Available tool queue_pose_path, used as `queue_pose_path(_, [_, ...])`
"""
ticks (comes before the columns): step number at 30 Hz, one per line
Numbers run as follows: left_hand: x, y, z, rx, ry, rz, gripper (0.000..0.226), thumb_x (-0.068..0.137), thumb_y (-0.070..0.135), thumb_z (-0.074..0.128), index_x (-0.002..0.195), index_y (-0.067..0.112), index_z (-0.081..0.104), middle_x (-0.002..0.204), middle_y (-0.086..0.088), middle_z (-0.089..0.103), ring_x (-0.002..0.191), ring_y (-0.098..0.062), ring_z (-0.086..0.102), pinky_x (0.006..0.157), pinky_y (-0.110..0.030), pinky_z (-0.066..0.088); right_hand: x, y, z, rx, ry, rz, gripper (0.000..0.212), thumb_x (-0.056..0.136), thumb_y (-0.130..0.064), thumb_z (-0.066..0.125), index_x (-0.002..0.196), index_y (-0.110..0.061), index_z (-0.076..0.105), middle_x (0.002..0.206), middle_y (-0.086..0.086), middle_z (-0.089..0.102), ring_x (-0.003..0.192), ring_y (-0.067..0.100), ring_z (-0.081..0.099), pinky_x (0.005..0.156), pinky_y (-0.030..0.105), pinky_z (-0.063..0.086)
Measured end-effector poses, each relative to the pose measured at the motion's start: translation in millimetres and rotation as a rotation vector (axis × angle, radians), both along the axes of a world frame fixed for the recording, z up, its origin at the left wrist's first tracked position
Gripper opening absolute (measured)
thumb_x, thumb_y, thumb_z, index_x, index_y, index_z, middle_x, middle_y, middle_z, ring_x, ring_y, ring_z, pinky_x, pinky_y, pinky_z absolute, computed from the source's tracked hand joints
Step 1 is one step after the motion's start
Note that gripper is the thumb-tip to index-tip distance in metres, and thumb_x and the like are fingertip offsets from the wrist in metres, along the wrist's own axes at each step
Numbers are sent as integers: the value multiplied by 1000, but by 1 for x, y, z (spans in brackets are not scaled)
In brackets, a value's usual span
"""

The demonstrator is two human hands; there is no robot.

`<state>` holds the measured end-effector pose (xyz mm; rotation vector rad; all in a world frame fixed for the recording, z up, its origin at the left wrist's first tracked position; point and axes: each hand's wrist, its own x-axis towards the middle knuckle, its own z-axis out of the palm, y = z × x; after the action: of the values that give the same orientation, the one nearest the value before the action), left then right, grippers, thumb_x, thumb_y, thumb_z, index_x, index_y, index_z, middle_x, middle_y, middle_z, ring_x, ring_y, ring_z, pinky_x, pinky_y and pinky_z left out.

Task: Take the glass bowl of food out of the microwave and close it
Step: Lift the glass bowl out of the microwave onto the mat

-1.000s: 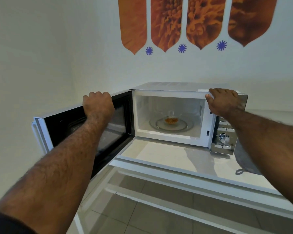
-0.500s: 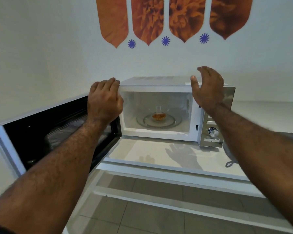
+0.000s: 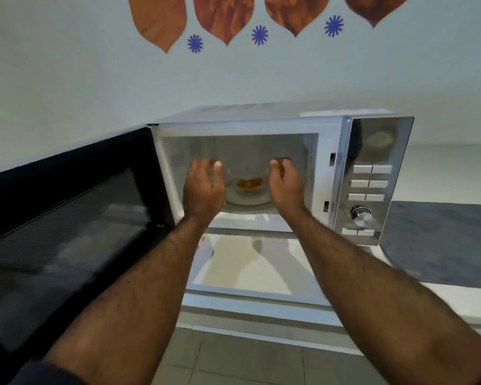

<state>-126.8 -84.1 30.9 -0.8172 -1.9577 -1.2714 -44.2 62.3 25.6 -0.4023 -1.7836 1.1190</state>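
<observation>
**Both hands inside the cavity, flanking the bowl**

I am reaching into the microwave (image 3: 261, 126), whose door (image 3: 75, 207) is swinging wide open to the left of the cavity, leaving the whole front opening free. My left hand (image 3: 204, 187) is sitting just left of the glass bowl (image 3: 247, 180), fingers loosely spread and curved, palm facing the bowl. My right hand (image 3: 285, 184) is sitting just right of the bowl, fingers curled inward. Neither hand is gripping anything yet; whether the fingertips are touching the glass I cannot tell, as motion blur is softening the edges.

The bowl is resting at the centre of the cavity on the round turntable (image 3: 247, 201). It is clear, rounded, with orange-brown food (image 3: 249, 184) heaped at the bottom. There is room between each hand and the cavity's side walls.

The cavity walls are looking smooth and pale. The control panel (image 3: 372, 179), right of the cavity, is showing brushed metal, rectangular buttons and a round knob (image 3: 361, 215). The door's window is dark with a fine mesh.
</observation>
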Motion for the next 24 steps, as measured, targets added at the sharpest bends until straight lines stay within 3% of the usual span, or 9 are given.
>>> queue_pose_path(2, [-11, 20, -4, 193, -287, 2, 34, 103, 30, 43, 105, 2, 62, 108, -18, 63, 101, -32, 59, 76, -21, 34, -17, 11, 0, -380, -77, 83, 23, 100, -32, 47, 88, -18, 62, 82, -4, 60, 76, 14, 55, 66, 26, 43])
queue_pose_path(4, [-24, 36, -6, 398, -568, -37, 45, 104, 39, 36, 111, 1, 61, 117, -18, 64, 109, -32, 59, 85, -27, 43, -36, 23, 1, -597, -137, 158, 36, 101, -41, 39, 115, -16, 61, 102, -3, 56, 93, 17, 52, 83, 27, 40])
queue_pose_path(6, [-39, 48, -7, 558, -782, -103, 56, 102, 48, 32, 126, 6, 61, 130, -17, 63, 120, -34, 58, 102, -39, 46, -54, 35, 0, -664, -175, 181, 53, 102, -49, 30, 140, -17, 48, 120, 0, 52, 110, 20, 49, 95, 32, 34])
queue_pose_path(8, [-55, 58, -8, 655, -929, -170, 65, 100, 55, 31, 136, 7, 57, 141, -18, 56, 130, -35, 52, 110, -44, 41, -71, 44, -5, -685, -174, 200, 57, 102, -52, 27, 144, -17, 43, 141, 4, 52, 127, 24, 49, 104, 36, 34])
queue_pose_path(10, [-71, 67, -9, 711, -1040, -244, 76, 97, 63, 30, 144, 5, 49, 149, -16, 47, 137, -33, 44, 115, -43, 35, -86, 50, -11, -718, -136, 227, 59, 102, -51, 26, 144, -14, 43, 147, 7, 49, 132, 26, 47, 106, 35, 33])
queue_pose_path(15, [-103, 92, -15, 645, -1103, -267, 85, 95, 68, 23, 144, 4, 48, 148, -17, 49, 137, -34, 45, 115, -44, 33, -121, 63, -16, -850, -46, 264, 62, 102, -52, 25, 146, -12, 41, 150, 10, 46, 133, 31, 47, 113, 43, 35])
queue_pose_path(19, [-111, 110, -22, 533, -1073, -260, 88, 95, 69, 15, 144, 3, 48, 146, -21, 50, 133, -38, 48, 114, -48, 36, -138, 67, -20, -814, -45, 233, 55, 104, -44, 28, 141, -7, 48, 141, 12, 54, 120, 31, 55, 88, 30, 43])
queue_pose_path(22, [-109, 124, -28, 547, -1061, -302, 86, 95, 68, 13, 141, 6, 53, 139, -19, 58, 123, -34, 57, 108, -44, 44, -144, 68, -24, -799, -54, 239, 53, 104, -42, 28, 137, -8, 51, 134, 12, 58, 106, 29, 59, 78, 26, 45])
queue_pose_path(24, [-108, 132, -28, 571, -1054, -314, 88, 95, 68, 14, 136, 3, 56, 134, -22, 60, 119, -36, 60, 103, -44, 49, -145, 68, -22, -802, -66, 242, 50, 104, -43, 28, 131, -11, 56, 118, 11, 63, 94, 27, 62, 73, 27, 48])
